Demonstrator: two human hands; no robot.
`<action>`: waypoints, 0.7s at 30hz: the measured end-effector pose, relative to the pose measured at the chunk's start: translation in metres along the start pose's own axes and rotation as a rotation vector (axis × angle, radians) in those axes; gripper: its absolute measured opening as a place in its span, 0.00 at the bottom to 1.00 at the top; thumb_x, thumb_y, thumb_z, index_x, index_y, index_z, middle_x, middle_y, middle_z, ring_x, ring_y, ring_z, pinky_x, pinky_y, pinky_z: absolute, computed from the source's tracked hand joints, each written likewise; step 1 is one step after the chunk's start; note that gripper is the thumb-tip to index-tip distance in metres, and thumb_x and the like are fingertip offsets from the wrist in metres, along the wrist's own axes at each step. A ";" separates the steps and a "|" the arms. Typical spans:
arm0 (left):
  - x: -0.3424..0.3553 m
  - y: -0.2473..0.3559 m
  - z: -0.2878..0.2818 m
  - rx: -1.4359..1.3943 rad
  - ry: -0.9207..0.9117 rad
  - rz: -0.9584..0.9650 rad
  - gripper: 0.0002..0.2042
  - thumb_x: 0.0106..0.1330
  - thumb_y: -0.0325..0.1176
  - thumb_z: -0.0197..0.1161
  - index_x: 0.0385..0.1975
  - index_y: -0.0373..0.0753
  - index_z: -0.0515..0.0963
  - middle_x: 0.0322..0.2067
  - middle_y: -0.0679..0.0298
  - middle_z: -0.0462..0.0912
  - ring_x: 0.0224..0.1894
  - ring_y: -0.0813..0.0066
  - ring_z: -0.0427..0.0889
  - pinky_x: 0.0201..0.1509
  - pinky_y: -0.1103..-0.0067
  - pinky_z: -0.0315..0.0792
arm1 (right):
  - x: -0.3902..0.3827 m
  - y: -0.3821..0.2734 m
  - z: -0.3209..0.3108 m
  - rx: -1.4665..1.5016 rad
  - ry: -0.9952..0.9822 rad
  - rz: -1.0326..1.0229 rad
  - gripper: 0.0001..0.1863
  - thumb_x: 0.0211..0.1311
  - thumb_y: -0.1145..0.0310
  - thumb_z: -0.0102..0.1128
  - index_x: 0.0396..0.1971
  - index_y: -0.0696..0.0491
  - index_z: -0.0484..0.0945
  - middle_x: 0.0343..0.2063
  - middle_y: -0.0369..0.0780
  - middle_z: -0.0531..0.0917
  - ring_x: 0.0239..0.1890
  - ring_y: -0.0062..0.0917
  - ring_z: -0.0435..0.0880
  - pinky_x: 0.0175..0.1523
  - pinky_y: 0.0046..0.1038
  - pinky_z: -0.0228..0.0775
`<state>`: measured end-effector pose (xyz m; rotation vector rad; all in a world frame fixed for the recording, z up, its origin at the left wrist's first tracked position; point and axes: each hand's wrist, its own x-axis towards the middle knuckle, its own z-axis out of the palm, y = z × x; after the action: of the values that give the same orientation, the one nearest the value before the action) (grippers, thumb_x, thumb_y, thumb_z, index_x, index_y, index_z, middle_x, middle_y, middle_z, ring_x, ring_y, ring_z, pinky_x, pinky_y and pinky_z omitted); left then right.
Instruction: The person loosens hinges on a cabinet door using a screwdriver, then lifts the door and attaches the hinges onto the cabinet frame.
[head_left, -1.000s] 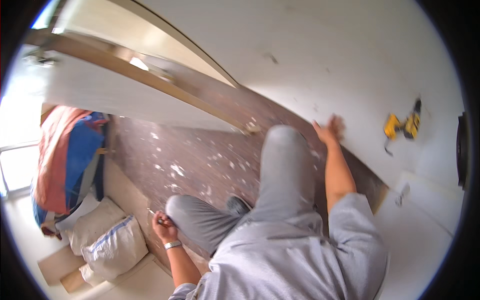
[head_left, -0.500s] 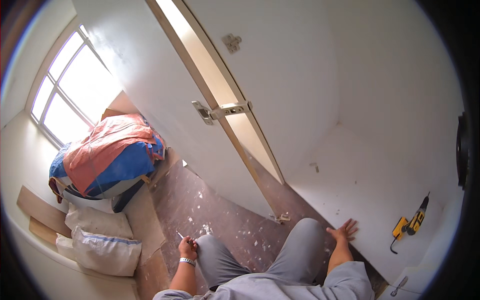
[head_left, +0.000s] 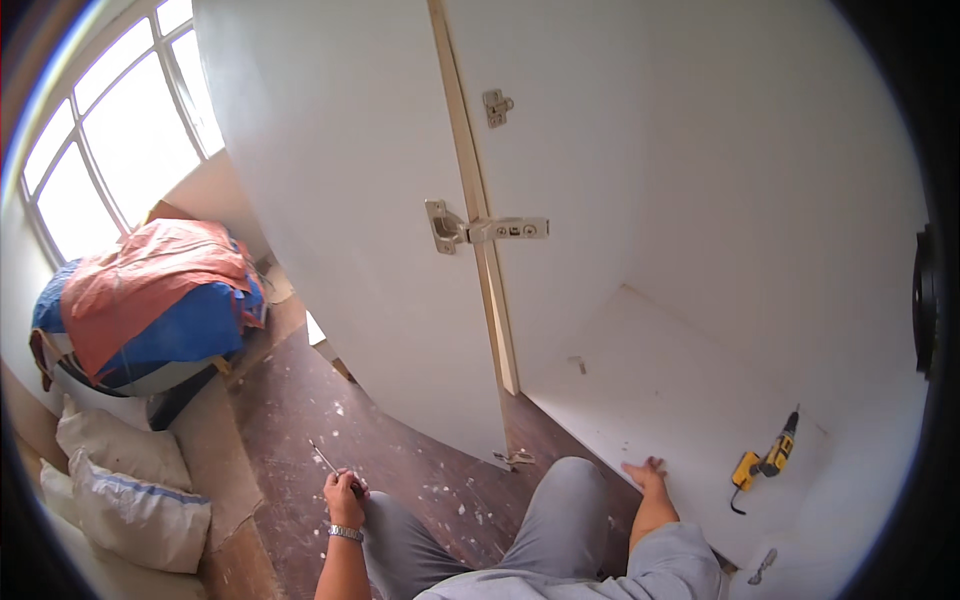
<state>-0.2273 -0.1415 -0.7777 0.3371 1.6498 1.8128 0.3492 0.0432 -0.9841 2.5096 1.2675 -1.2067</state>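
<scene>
White door [head_left: 350,200], two hinges [head_left: 480,228]; left hand [head_left: 343,497] holds one screwdriver [head_left: 325,460]; right hand [head_left: 645,473] flat, empty.

Above the left hand [head_left: 343,497], which grips a thin metal-shafted screwdriver [head_left: 324,459], stands a tall white cabinet door [head_left: 350,200] of smooth matt board with a pale raw-wood edge, carrying a dull silver metal hinge [head_left: 485,229]. The right hand [head_left: 643,471] rests on a matt white cabinet base panel [head_left: 660,400], and to its right lies a yellow-and-black plastic cordless drill [head_left: 765,462] — glossy by comparison. Under both hands is a dark brown wood-look floor [head_left: 400,470], dusty and paint-flecked; left of the left hand sit coarse white woven sacks [head_left: 130,490] and a crumpled orange-and-blue cloth cover [head_left: 160,300].
</scene>
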 end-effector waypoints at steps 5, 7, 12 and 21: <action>0.010 -0.023 0.039 0.004 -0.078 -0.070 0.10 0.63 0.29 0.57 0.42 0.38 0.69 0.20 0.66 0.71 0.18 0.76 0.74 0.20 0.79 0.72 | 0.016 -0.024 -0.020 0.168 0.557 -0.506 0.24 0.60 0.53 0.52 0.26 0.63 0.80 0.24 0.53 0.81 0.34 0.50 0.80 0.46 0.42 0.69; 0.003 -0.038 0.056 0.012 -0.119 -0.099 0.11 0.62 0.29 0.57 0.43 0.37 0.70 0.21 0.67 0.71 0.18 0.78 0.73 0.21 0.80 0.72 | -0.033 -0.087 -0.033 0.437 0.565 -0.669 0.15 0.56 0.61 0.61 0.30 0.61 0.80 0.27 0.50 0.82 0.32 0.37 0.81 0.40 0.35 0.72; 0.010 -0.071 0.077 0.891 -0.391 0.445 0.10 0.58 0.29 0.58 0.37 0.33 0.72 0.23 0.51 0.75 0.26 0.54 0.76 0.32 0.65 0.69 | -0.181 -0.233 -0.082 0.709 -0.086 -1.088 0.30 0.59 0.66 0.63 0.59 0.60 0.64 0.47 0.45 0.79 0.53 0.30 0.77 0.58 0.30 0.68; -0.002 -0.082 0.079 1.227 -0.839 0.357 0.12 0.57 0.32 0.57 0.40 0.37 0.76 0.32 0.46 0.80 0.39 0.46 0.79 0.42 0.61 0.74 | -0.255 -0.294 -0.043 0.424 0.013 -1.101 0.22 0.59 0.59 0.66 0.46 0.59 0.75 0.41 0.40 0.83 0.42 0.24 0.79 0.50 0.26 0.69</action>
<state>-0.1552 -0.0809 -0.8417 1.7045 1.8498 0.4095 0.0784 0.0876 -0.7049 1.9383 2.8099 -1.7347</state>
